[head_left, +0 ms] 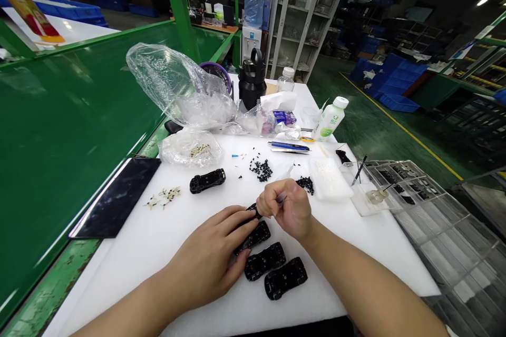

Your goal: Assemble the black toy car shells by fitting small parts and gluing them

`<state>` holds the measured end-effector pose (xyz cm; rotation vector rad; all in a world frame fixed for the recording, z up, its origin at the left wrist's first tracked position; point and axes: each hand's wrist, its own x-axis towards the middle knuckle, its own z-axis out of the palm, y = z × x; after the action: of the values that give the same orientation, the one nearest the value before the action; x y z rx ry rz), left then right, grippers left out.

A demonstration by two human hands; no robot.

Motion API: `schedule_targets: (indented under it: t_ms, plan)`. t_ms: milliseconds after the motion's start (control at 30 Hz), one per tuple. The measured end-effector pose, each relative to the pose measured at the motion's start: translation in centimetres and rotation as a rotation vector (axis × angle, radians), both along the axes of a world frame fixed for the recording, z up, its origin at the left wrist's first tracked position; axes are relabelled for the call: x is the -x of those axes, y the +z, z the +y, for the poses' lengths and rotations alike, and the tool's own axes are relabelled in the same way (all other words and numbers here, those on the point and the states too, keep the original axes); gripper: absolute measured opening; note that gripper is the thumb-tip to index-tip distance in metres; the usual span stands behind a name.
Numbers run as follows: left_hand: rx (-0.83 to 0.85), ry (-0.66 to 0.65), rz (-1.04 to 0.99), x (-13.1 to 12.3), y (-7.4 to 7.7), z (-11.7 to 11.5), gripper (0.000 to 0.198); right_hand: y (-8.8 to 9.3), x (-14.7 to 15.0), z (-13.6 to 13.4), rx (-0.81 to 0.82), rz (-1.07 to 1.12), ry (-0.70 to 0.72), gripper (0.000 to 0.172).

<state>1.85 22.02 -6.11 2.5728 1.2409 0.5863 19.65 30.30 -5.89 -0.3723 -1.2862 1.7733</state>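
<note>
I see the white worktop point(134, 242) nearest, with glossy black toy-car bodies point(285, 278), molded detail facing up, in a slanting row on it. I have the left hand point(211, 245) over the farther two, fingers slightly parted and touching; I cannot tell whether they grip. My right hand point(290, 208) curls tightly around a slim pale tool point(281, 197). Beyond lie small black parts point(261, 170), a black bottle point(253, 84), then shelving point(296, 16) in the dim room.

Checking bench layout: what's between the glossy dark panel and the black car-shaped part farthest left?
Head view: a loose scatter of small pale pieces lies between the dark panel and that car-shaped part.
</note>
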Motion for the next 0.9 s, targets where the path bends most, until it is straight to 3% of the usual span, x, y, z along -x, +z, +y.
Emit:
schedule_targets:
  t_ms: [167,333,433,567,900]
  plan:
    - [0.007,0.002,0.002,0.0,0.0,0.0,0.046,0.6,0.1,-0.1,0.05,0.06,0.005,0.057]
    - [0.012,0.007,0.011,0.0,-0.2,0.0,0.046,2.6,-0.7,-0.5,0.164,0.21,-0.109,0.066]
    - [0.02,0.002,0.014,0.1,-0.2,-0.1,0.046,3.2,-1.2,-1.1,0.118,0.203,-0.025,0.071]
    - [0.031,0.013,0.003,0.0,-0.1,-0.1,0.046,2.9,-1.2,-1.7,0.074,0.129,0.099,0.07]
    - [0.032,0.009,-0.002,-0.1,0.1,-0.1,0.047,1.5,-0.7,-1.3,0.125,0.065,0.085,0.066]
